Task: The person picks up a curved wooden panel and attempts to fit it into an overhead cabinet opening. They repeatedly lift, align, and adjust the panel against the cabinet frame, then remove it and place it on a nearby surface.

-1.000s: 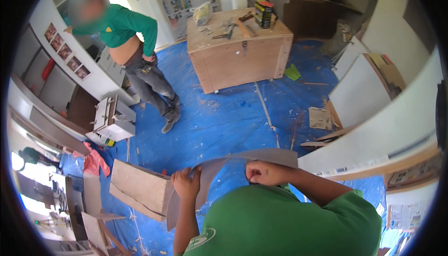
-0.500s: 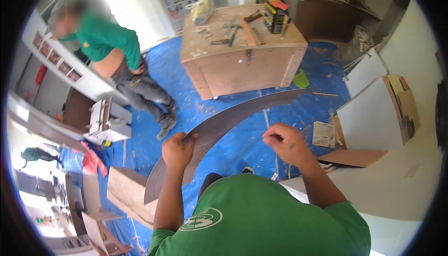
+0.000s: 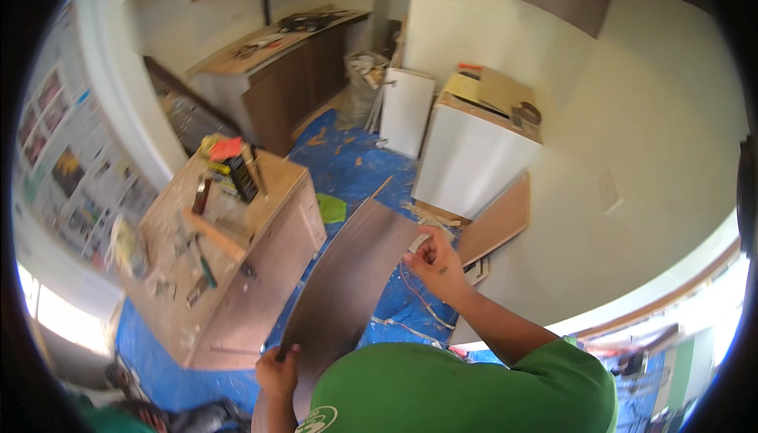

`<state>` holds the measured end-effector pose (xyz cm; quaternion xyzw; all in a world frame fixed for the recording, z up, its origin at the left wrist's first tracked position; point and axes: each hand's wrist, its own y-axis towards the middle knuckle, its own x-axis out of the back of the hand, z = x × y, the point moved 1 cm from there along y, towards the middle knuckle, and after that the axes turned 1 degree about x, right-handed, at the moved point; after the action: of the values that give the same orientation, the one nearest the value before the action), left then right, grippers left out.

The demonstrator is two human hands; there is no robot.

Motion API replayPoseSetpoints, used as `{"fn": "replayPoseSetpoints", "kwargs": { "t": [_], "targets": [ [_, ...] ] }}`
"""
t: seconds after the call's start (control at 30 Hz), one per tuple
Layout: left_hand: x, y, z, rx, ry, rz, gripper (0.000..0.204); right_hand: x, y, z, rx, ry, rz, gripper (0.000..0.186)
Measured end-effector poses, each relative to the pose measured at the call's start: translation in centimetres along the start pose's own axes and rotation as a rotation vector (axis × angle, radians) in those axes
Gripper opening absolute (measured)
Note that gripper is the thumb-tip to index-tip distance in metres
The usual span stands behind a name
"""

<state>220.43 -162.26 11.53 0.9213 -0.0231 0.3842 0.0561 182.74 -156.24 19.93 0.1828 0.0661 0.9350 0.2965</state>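
Observation:
A long, flexible strip of dark brown wood-grain laminate point(image 3: 339, 291) slants in front of me, its far end narrowing away toward the floor. My left hand point(image 3: 278, 374) is closed round its left edge, close to my body. My right hand point(image 3: 436, 266) is beside the strip's right edge near the far end, its fingers curled in a pinch. Whatever those fingers hold, if anything, is too small to make out. Part of the strip's near end is hidden behind my green shirt.
To the left stands a wooden chest point(image 3: 170, 314) with a hammer point(image 3: 207, 269), a box and other tools on top. Ahead are a white cabinet point(image 3: 474, 157), a leaning board point(image 3: 497, 224) and a filled sack point(image 3: 363, 89). Blue sheeting point(image 3: 371, 168) covers the floor.
I have turned to the right, and the strip has swung round with me. My right hand has come to the strip's far right edge. The co-worker's upright figure has left the view.

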Motion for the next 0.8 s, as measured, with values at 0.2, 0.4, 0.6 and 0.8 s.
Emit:
{"fn": "replayPoseSetpoints", "kwargs": {
  "t": [0.2, 0.4, 0.6, 0.8],
  "targets": [
    [-3.6, 10.4, -8.5, -0.303, -0.035, 0.396, 0.041, 3.9, 3.0, 2.3, -0.37, 0.199, -0.238, 0.088],
    [-8.4, 17.3, -17.5, -0.579, -0.108, 0.54, 0.04, 7.6, 7.5, 3.8, -0.236, 0.078, -0.545, 0.088],
    [-14.2, 23.3, -29.1, -0.854, -0.152, 0.635, 0.04, 13.8, 16.9, 1.3, -0.096, 0.135, -0.884, 0.08],
    [-19.2, 29.6, -38.9, -1.073, -0.136, 0.591, 0.032, 19.9, 26.1, -0.3, 0.034, 0.195, -1.023, 0.068]
  ]
}}
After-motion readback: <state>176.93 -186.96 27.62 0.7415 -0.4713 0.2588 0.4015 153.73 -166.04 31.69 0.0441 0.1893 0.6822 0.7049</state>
